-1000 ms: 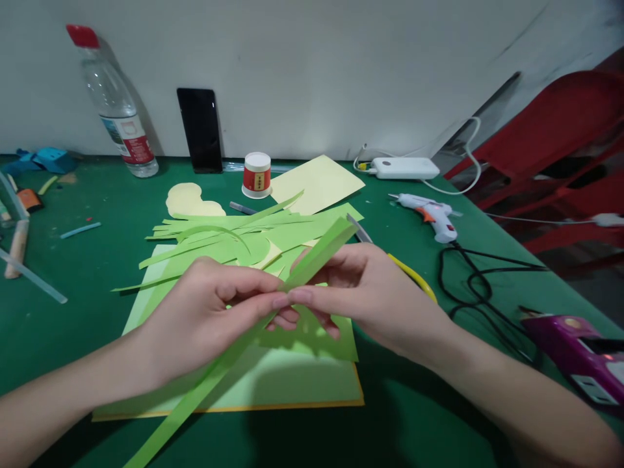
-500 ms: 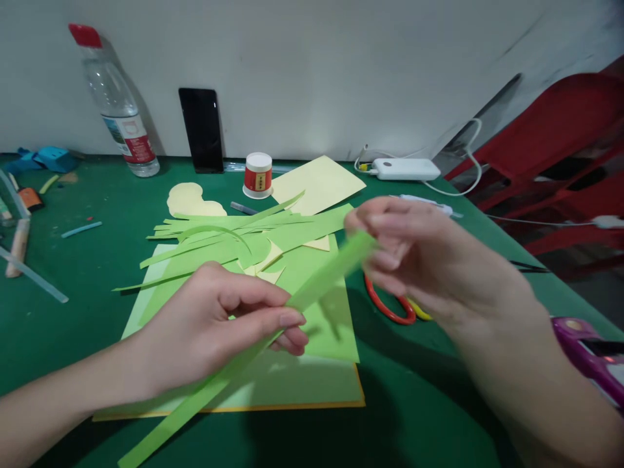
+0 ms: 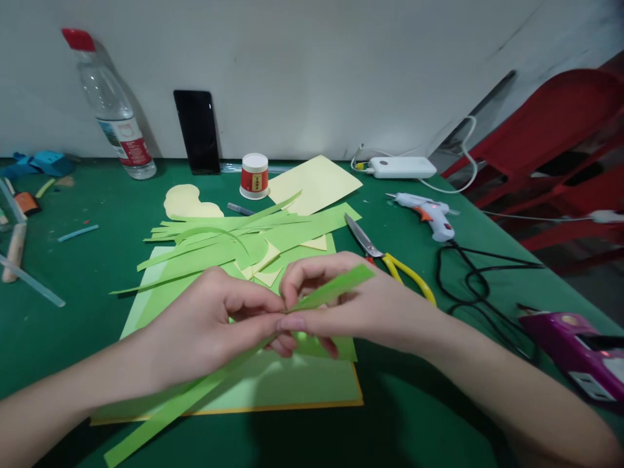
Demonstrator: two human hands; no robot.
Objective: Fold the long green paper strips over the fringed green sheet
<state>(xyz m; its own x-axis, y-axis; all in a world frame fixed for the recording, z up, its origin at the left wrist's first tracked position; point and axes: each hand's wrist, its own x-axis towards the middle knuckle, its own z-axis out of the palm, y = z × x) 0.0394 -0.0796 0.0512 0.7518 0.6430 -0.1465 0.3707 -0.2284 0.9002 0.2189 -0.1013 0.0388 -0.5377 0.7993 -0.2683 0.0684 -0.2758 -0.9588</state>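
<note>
A long green paper strip (image 3: 170, 407) runs slantwise between my hands, its lower end hanging towards the near left. My left hand (image 3: 229, 318) pinches it near the middle between thumb and fingers. Right beside it, my right hand (image 3: 336, 302) closes thumb and fingers on the same strip, and the upper end sticks out over that hand. The two sets of fingertips meet and partly hide the paper. Beneath lie green paper sheets (image 3: 322, 377), with cut green strips (image 3: 205, 260) and pale yellow scraps (image 3: 268, 276) on top.
Scissors (image 3: 409, 270) with yellow and red handles lie right of the papers. Beyond are a glue gun (image 3: 429, 214), its black cord (image 3: 468, 273) and a purple power strip (image 3: 580, 344). A phone (image 3: 197, 133), a bottle (image 3: 117, 117) and a paper cup (image 3: 254, 177) stand at the back.
My right hand has come down and left from the strip's upper end to meet my left hand at the middle. The scissors and glue gun now show more fully.
</note>
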